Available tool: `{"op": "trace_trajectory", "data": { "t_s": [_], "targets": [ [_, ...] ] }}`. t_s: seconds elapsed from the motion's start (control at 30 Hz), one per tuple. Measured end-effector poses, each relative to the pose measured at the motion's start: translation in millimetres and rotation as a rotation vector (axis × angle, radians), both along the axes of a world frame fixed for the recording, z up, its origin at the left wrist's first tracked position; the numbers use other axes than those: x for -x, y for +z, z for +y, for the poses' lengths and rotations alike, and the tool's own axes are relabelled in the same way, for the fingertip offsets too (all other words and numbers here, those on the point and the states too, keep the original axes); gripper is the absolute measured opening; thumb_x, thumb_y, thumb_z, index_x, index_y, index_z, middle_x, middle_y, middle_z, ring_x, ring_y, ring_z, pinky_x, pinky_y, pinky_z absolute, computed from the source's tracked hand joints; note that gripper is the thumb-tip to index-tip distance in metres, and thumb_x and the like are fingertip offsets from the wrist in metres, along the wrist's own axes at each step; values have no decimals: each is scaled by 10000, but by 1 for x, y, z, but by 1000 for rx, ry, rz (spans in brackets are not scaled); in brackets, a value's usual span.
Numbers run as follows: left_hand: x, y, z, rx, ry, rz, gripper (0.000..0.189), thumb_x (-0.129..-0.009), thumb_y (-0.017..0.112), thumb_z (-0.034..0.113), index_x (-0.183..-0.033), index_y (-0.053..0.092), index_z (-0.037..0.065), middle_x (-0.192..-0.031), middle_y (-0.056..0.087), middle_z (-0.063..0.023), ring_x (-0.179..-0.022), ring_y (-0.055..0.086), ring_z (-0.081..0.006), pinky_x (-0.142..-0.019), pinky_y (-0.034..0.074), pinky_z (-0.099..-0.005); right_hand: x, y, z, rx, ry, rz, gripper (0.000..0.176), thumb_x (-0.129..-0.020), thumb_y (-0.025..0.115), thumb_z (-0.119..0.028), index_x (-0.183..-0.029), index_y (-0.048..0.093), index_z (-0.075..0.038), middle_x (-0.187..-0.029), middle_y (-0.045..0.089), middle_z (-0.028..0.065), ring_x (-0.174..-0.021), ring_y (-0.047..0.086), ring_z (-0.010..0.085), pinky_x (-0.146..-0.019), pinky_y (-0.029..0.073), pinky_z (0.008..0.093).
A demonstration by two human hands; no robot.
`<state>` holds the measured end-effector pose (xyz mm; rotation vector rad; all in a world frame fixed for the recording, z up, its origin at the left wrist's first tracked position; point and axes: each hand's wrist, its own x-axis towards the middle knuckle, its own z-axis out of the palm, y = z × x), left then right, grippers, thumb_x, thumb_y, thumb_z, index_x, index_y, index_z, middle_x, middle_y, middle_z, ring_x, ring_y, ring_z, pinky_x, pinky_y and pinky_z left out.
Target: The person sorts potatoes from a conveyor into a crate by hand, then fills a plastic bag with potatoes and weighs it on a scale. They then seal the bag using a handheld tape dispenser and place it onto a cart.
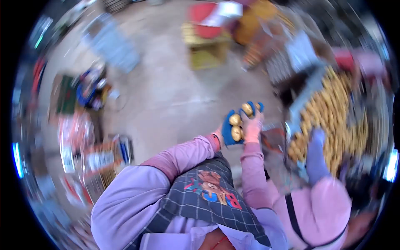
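Observation:
My left hand [216, 135] is closed on the near left side of a dark blue holder [227, 129], which carries two shiny golden round pieces [236, 133]. Across from it, my right hand [252, 126] reaches out with its fingers curled at more golden round pieces [248, 109] set against blue. Both hands are close together in front of my body, above the floor. Whether the blue parts form one holder or two I cannot tell.
To my right a person in pink [318, 200] stretches an arm over a heap of golden pieces [329, 112] in a bin. Ahead stands a yellow box [206, 56] with a red thing [204, 18] on top. Boxes and bags [100, 160] line the left; motion smears the surroundings.

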<state>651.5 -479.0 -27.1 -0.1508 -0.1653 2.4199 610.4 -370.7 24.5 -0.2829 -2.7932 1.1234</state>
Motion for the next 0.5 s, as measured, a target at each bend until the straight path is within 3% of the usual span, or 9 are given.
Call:
{"op": "trace_trajectory", "data": {
  "t_s": [0.07, 0.17, 0.23, 0.27, 0.33, 0.4, 0.5],
  "targets": [
    [-25, 20, -83, 61, 140, -88, 699, -920, 360, 641, -1431, 393, 165, -1412, 465, -92, -1278, 461, -280, -1074, 328, -519, -4, 8, -88, 116, 219, -29, 545, -694, 797, -263, -1151, 629, -18, -1226, 544, 208, -1128, 529, 352, -991, 402, 425],
    [-92, 27, -203, -39, 441, -45, 643, -916, 377, 637, -1352, 480, 176, -1345, 527, -93, -1227, 497, -296, -1038, 358, -530, -40, -2, -236, 424, 505, -49, 467, -723, 778, -141, -1141, 626, -1, -1214, 555, 176, -1102, 543, 303, -968, 421, 394],
    [-155, 38, -285, -36, 667, -3, 632, -896, 395, 658, -1287, 531, 179, -1307, 556, -99, -1185, 522, -311, -1017, 374, -533, -94, 22, -338, 482, 679, -171, 419, -749, 758, -100, -1128, 620, 14, -1189, 564, 151, -1091, 544, 274, -962, 428, 376],
    [-184, 23, -319, -15, 767, -51, 689, -866, 413, 692, -1306, 522, 172, -1312, 555, -110, -1206, 513, -323, -1029, 363, -539, -111, 1, -384, 566, 827, -241, 426, -753, 756, -106, -1139, 615, 7, -1236, 539, 147, -1106, 531, 260, -975, 419, 357],
    [-258, 39, -387, 127, 979, -165, 750, -840, 424, 719, -1344, 489, 166, -1357, 521, -110, -1248, 483, -328, -1051, 344, -543, -181, 11, -476, 660, 984, -366, 436, -757, 757, -121, -1151, 611, -3, -1271, 510, 155, -1131, 517, 281, -993, 406, 366],
    [-323, 56, -436, 70, 1248, -21, 773, -841, 424, 716, -1378, 449, 161, -1414, 468, -97, -1287, 451, -317, -1072, 326, -536, -245, 31, -550, 427, 1354, -157, 461, -752, 768, -161, -1162, 615, -17, -1299, 486, 168, -1160, 504, 308, -1004, 399, 382],
    [-408, 76, -508, 78, 1586, 18, 783, -854, 417, 697, -1433, 368, 172, -1458, 409, -83, -1319, 412, -298, -1086, 303, -548, -337, 43, -661, 397, 1613, -250, 526, -727, 792, -238, -1185, 618, -48, -1259, 530, 190, -1157, 515, 345, -995, 404, 396]
  ]
}}
